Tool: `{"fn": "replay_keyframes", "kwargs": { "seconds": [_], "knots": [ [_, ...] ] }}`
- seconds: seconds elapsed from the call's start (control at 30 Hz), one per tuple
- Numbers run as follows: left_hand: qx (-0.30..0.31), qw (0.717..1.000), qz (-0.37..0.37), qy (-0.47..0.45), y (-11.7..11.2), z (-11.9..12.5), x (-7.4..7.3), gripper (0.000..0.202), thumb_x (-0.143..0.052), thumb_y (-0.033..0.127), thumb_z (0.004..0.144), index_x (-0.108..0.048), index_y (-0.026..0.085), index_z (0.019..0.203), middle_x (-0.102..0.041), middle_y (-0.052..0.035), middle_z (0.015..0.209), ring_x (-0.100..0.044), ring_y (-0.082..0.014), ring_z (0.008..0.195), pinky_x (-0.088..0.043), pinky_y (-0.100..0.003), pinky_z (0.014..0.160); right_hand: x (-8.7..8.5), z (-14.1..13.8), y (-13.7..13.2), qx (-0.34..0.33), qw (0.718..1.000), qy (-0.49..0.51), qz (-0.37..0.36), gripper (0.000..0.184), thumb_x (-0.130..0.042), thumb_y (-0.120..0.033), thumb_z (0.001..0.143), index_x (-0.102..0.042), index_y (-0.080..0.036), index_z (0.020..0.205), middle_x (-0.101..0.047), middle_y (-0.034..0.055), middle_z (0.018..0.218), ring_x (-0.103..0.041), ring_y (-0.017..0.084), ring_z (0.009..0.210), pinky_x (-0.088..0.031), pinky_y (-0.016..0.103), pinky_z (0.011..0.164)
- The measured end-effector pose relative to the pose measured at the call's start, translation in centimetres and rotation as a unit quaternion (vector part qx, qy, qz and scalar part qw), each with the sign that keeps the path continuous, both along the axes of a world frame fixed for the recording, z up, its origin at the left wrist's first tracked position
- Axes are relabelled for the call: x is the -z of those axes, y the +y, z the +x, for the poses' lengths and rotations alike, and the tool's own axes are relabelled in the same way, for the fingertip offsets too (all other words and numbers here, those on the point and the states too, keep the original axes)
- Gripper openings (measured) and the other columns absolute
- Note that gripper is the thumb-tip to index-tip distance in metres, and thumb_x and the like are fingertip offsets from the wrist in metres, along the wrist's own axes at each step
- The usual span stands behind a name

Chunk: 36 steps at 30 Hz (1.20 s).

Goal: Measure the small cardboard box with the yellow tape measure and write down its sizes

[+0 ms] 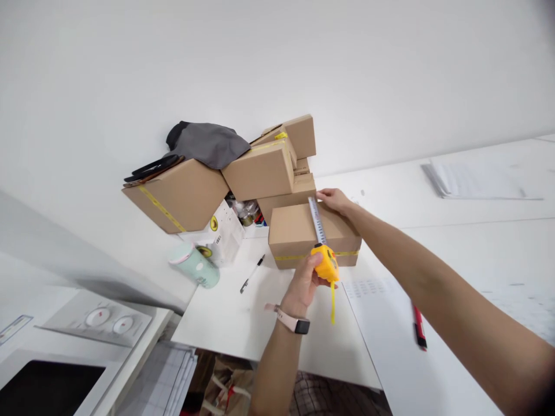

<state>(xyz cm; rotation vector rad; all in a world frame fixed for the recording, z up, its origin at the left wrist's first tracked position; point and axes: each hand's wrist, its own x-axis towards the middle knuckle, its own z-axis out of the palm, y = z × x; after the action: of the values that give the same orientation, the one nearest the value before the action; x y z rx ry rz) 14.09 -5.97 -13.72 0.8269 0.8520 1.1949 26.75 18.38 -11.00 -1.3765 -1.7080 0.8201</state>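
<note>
A cardboard box (295,231) with yellow tape lies on the white table (243,318). My left hand (303,283), a watch on its wrist, grips a yellow tape measure (327,264) at the box's near edge. The measure's blade (316,219) runs across the top of the box. At the box's far edge my right hand (333,200) pinches the blade's end down against the cardboard.
Behind the box is a pile of cardboard boxes (260,170) with a grey cloth (208,144) on top. A mint cup (195,264), a pen (251,274), a red marker (419,328), a printed sheet (381,300) and a paper stack (472,180) lie around.
</note>
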Motion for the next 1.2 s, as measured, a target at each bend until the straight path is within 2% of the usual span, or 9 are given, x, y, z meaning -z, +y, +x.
{"fn": "replay_keyframes", "kwargs": {
  "seconds": [0.1,0.23,0.4,0.5,0.6,0.7,0.8,0.97,1.2],
  "knots": [
    [-0.089,0.991,0.07,0.073,-2.0,-3.0,0.5,0.061,-0.078,0.051,0.068,-0.06,0.016,0.115,-0.066,-0.0084,0.099,-0.063,-0.0177,0.073,-0.056,-0.03,0.059,0.3,3.3,-0.8,0.047,0.986,0.156,0.026,0.044,-0.06,-0.049,0.087,-0.071,-0.018,0.116,-0.073,0.0109,0.114,-0.066,0.022,0.098,-0.05,0.034,0.087],
    [-0.259,0.94,0.125,0.182,-3.4,-8.0,2.7,0.068,-0.084,0.04,0.065,-0.054,0.023,0.124,-0.06,-0.0098,0.123,-0.062,-0.0193,0.09,-0.057,-0.029,0.068,3.0,8.6,-5.2,0.11,0.982,0.153,0.013,0.053,-0.055,-0.06,0.088,-0.07,-0.015,0.113,-0.073,0.0136,0.097,-0.067,0.022,0.085,-0.053,0.034,0.076],
    [-0.181,0.968,0.083,0.151,-2.1,-11.0,4.3,0.052,-0.074,0.048,0.072,-0.057,0.018,0.11,-0.062,-0.0074,0.104,-0.062,-0.018,0.081,-0.058,-0.032,0.066,5.9,10.2,-12.3,-0.021,0.992,0.125,-0.015,0.074,-0.037,-0.071,0.093,-0.045,-0.026,0.15,-0.069,0.0061,0.09,-0.064,0.019,0.072,-0.055,0.034,0.07],
    [-0.15,0.976,0.098,0.124,-1.5,-11.2,3.2,0.051,-0.074,0.049,0.073,-0.058,0.016,0.108,-0.062,-0.0061,0.098,-0.062,-0.0165,0.077,-0.058,-0.031,0.065,4.2,9.4,-14.3,-0.046,0.993,0.095,0.048,0.068,-0.047,-0.071,0.089,-0.055,-0.029,0.141,-0.068,0.0051,0.096,-0.06,0.019,0.075,-0.053,0.033,0.068],
    [-0.128,0.978,0.122,0.11,-1.3,-11.1,1.0,0.053,-0.076,0.049,0.07,-0.058,0.016,0.108,-0.063,-0.0052,0.094,-0.061,-0.0158,0.072,-0.056,-0.029,0.06,0.7,9.3,-14.2,-0.012,0.993,0.055,0.103,0.063,-0.058,-0.069,0.083,-0.064,-0.027,0.128,-0.061,0.0015,0.077,-0.054,0.017,0.068,-0.046,0.03,0.061],
    [-0.104,0.979,0.132,0.114,-1.1,-10.8,-0.9,0.051,-0.077,0.048,0.069,-0.058,0.016,0.104,-0.063,-0.0048,0.092,-0.061,-0.0151,0.069,-0.056,-0.028,0.058,-1.5,9.5,-13.0,0.051,0.991,-0.004,0.126,0.052,-0.063,-0.068,0.08,-0.07,-0.024,0.107,-0.055,0.0007,0.07,-0.051,0.017,0.065,-0.043,0.031,0.061],
    [-0.104,0.977,0.141,0.124,-1.3,-9.5,-1.4,0.051,-0.077,0.047,0.07,-0.058,0.017,0.107,-0.063,-0.0046,0.093,-0.061,-0.015,0.069,-0.056,-0.029,0.06,-1.2,9.1,-11.4,0.126,0.975,-0.069,0.17,0.044,-0.058,-0.065,0.083,-0.066,-0.022,0.083,-0.06,0.0075,0.086,-0.055,0.023,0.078,-0.044,0.036,0.069],
    [-0.07,0.978,0.166,0.108,-3.3,-4.3,0.2,0.062,-0.082,0.047,0.067,-0.056,0.021,0.118,-0.065,-0.0064,0.105,-0.063,-0.0187,0.081,-0.058,-0.032,0.066,0.2,7.3,-9.6,0.111,0.956,-0.136,0.234,0.037,-0.037,-0.047,0.098,-0.056,-0.023,0.077,-0.065,0.0109,0.094,-0.056,0.025,0.09,-0.041,0.036,0.077],
    [0.047,0.989,0.132,0.055,-3.9,1.7,2.7,0.061,-0.085,0.044,0.067,-0.059,0.02,0.117,-0.063,-0.0055,0.1,-0.06,-0.0159,0.079,-0.057,-0.027,0.062,-0.9,4.3,-8.0,0.144,0.926,-0.263,0.228,0.052,-0.02,-0.044,0.104,-0.06,-0.021,0.081,-0.069,0.0121,0.091,-0.057,0.025,0.086,-0.033,0.035,0.076]
  ]
}}
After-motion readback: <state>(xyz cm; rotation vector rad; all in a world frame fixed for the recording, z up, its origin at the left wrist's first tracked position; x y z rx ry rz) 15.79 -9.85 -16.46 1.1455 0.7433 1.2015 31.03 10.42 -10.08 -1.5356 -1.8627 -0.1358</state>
